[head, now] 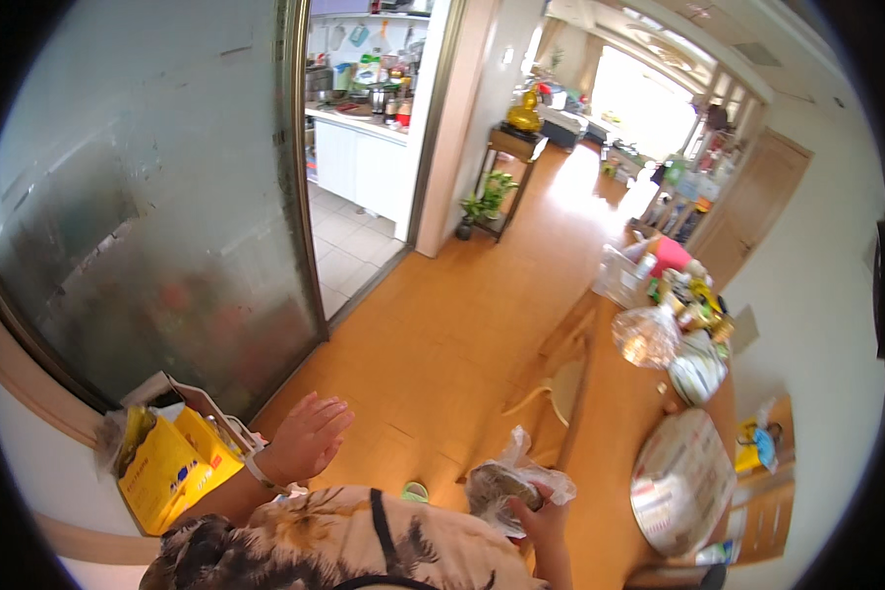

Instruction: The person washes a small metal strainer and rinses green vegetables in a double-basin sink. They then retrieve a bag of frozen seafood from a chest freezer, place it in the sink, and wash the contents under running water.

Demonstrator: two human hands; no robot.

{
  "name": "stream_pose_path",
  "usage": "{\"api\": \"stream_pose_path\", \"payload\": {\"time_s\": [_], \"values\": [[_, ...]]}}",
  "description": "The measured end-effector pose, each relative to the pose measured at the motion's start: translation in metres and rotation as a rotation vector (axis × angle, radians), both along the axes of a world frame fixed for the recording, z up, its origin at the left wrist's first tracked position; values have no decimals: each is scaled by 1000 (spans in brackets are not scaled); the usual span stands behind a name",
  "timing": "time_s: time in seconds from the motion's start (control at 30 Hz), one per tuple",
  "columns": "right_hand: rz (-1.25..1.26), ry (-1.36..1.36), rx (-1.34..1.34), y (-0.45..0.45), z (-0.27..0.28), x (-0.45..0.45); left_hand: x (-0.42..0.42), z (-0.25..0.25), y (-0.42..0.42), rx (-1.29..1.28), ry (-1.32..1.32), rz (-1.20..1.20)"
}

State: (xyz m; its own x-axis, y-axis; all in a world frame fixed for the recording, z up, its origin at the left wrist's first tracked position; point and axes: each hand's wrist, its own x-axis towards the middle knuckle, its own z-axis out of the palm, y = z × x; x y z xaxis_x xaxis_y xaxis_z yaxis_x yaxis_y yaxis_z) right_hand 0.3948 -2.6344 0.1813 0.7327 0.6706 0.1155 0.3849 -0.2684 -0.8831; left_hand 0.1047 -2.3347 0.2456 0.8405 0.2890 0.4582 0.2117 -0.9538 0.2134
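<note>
My left hand (306,436), with a bracelet at its wrist, is raised at the lower left, holding nothing, its fingers stretched out. At the bottom right of centre my right hand (542,520) grips a clear plastic bag (503,490) with a brownish thing inside that I cannot identify. The bag is in front of my patterned top, left of the long wooden table (605,457). Part of a green slipper (415,492) shows below on the floor.
A yellow bag (166,472) stands by the frosted sliding door (155,221). A wooden chair (560,391) is beside the table, which bears bagged goods and a round patterned board (682,483). A doorway opens onto a kitchen counter (358,122). Farther off, a plant (490,195) stands beside a stand (512,144).
</note>
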Motion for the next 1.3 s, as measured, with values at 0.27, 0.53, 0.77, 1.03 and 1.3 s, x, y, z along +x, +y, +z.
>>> {"api": "stream_pose_path", "payload": {"time_s": [0.27, 0.53, 0.77, 1.03, 1.3], "values": [[130, -109, -36, 239, -1, 159, 54, -53, 166, -205, 119, 326], [155, -234, -158, 486, 16, 262, 192, -116, 417, -337, 60, 198], [271, -134, 4, 713, 17, 342, 355, -88, 624, -287, -62, 271], [578, -286, -161, 981, 8, 420, 377, -109, 809, -335, -40, 613], [793, -152, 81, 1218, -23, 437, 307, -160, 940, -513, -86, 996]]}}
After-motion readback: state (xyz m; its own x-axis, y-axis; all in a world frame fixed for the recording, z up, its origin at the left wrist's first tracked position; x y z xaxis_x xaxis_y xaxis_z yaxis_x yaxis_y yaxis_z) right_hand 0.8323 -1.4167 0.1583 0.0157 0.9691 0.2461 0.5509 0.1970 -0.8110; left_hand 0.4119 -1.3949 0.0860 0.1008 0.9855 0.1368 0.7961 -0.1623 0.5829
